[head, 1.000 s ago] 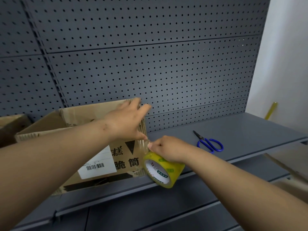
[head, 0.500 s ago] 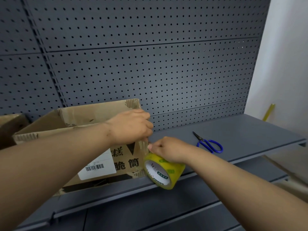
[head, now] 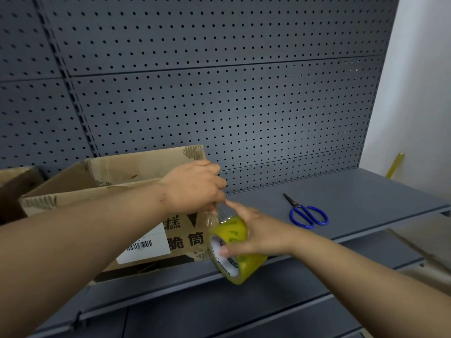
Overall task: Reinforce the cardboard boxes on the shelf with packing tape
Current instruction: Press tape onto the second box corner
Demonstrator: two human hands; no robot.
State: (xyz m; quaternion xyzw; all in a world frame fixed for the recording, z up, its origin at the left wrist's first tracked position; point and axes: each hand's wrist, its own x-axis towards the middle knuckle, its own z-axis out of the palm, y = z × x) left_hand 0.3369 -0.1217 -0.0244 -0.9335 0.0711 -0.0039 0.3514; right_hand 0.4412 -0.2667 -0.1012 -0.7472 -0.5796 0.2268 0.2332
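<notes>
Two hands meet at the front lip of the shelf [head: 341, 191], and the trouble I would watch for sits right between them. The strip of tape [head: 219, 212] drawn off the tape roll [head: 238, 262] is short, clear, and partly free of the cardboard box [head: 180, 237]. If the roll twists or the pull slackens, I reckon the strip could fold onto itself or land creased on the corner, leaving that edge poorly reinforced. The roll hangs at the very lip, so a slip might send it down.

The right hand [head: 258, 235] grasps the roll: thumb laid across the white core, fingers wrapped round the yellow outside, forefinger stretched up beside the strip. The left hand [head: 195, 186] is clenched at the box's upper right front corner, where the strip's free end vanishes under its curled fingers. It looks to be pinching that end, though whether against the cardboard I cannot tell.

Behind them the box stands open-topped on the shelf, flaps up, a barcode label on its front. A second box [head: 14, 176] peeks in at the far left. Blue-handled scissors [head: 307, 215] lie well apart to the right, and the grey pegboard [head: 219, 106] rises at the back.
</notes>
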